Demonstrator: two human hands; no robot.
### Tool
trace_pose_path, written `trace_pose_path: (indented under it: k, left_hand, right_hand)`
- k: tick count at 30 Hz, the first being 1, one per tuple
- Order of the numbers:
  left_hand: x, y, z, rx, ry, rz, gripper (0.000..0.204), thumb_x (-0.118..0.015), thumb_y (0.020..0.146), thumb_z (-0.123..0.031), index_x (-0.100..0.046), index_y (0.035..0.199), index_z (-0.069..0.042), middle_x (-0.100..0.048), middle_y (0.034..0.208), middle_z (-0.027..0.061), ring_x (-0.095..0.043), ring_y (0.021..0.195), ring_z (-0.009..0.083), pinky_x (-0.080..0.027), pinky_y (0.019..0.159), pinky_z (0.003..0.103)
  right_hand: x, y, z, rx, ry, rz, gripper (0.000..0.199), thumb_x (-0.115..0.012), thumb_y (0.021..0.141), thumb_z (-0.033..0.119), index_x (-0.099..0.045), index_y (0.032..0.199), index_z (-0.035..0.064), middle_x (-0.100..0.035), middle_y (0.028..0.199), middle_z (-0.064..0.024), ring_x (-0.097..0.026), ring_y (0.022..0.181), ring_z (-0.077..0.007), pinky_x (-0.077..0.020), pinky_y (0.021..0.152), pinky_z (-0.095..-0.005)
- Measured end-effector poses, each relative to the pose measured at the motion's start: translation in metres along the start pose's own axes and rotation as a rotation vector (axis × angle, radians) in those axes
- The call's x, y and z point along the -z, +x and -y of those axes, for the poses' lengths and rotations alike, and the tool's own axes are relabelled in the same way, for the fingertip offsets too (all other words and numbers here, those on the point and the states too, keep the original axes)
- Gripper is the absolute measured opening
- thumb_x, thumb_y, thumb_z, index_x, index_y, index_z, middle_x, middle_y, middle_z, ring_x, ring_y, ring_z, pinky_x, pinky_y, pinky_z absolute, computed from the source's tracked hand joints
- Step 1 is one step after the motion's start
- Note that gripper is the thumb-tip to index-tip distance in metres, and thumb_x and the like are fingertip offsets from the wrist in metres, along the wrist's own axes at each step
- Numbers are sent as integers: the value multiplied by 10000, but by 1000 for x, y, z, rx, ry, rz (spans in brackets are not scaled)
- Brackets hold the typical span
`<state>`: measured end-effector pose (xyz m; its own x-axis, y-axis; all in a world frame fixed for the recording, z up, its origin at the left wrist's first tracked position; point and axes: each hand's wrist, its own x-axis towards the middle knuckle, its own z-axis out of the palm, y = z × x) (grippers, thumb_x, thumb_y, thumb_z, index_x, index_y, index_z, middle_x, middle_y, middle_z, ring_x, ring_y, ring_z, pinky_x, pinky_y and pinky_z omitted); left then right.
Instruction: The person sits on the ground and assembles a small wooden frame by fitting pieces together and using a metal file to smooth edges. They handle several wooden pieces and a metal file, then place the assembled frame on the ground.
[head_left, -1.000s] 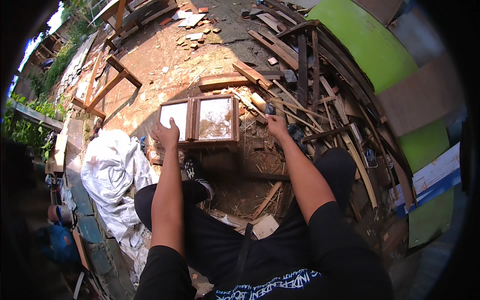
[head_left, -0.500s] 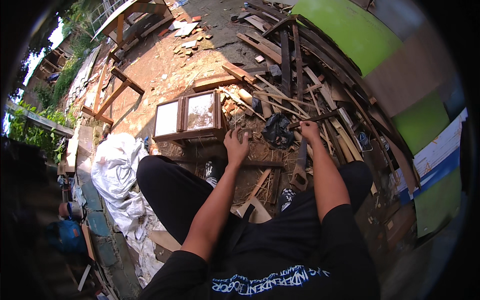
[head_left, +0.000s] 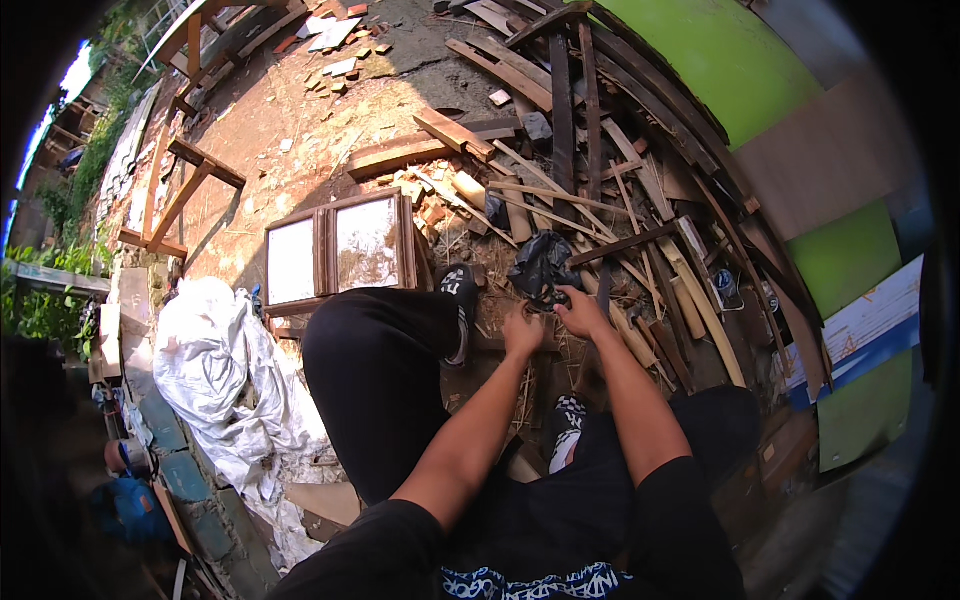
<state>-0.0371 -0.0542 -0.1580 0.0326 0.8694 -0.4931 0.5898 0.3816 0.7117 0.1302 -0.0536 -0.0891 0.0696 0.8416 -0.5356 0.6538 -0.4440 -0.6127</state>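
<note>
A crumpled black plastic bag [head_left: 543,262] lies in front of me, its lower end hanging between my hands. My right hand [head_left: 584,314] is closed at that lower end, with the fingers pressed against the plastic. Close beside it on the left, my left hand [head_left: 522,331] has its fingers curled in; what they hold is hidden. A dark wooden strip [head_left: 625,244] lies just beyond my right hand. Left of the bag is a dark brown wooden frame [head_left: 322,250] with two pale panes. My left shoe [head_left: 458,305] stands between the frame and the bag.
Scrap timber [head_left: 560,120] is heaped from the centre to the right. A white sheet [head_left: 230,360] lies to my left near low blue-grey blocks [head_left: 185,388]. A small wooden stand [head_left: 180,205] is farther left, and green panels [head_left: 690,60] line the right side.
My right hand has left the dark strip and come down to the bag. My left hand has moved right beside it and its fingers have closed. My left foot has moved forward and right.
</note>
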Motion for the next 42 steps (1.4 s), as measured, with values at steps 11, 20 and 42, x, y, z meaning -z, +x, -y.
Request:
trace_pose_path:
  k: [11,20,42]
  left_hand:
    - [20,30,24,238,-218,-151,458,-666,941,-307,-608,1361,-133,-608,1300,248,-560,1240,417,-426,1068,473]
    - [5,30,8,71,-93,-114,530,-695,926,-318,-600,1366,-39,-637,1286,246,-630,1171,376,-488,993,443]
    - [-56,-16,29,249,-12,-69,769,-825,794,-328,-473,1427,-71,-641,1275,240,-613,1200,419,-454,1063,453]
  right_hand:
    - [-42,86,-6,-190,-609,80,655,-624,958,224,-368,1560,253,-612,1310,-206,-602,1219,-388,-503,1021,-503]
    - [-51,13,-59,-190,81,-529,354,-736,924,311,-709,779,-11,-658,690,-220,-674,674,-358,-516,689,-449]
    - [-81,-100,-89,-413,441,-832,172,-705,876,8,-665,1042,29,-698,867,-87,-670,738,-238,-529,713,-375]
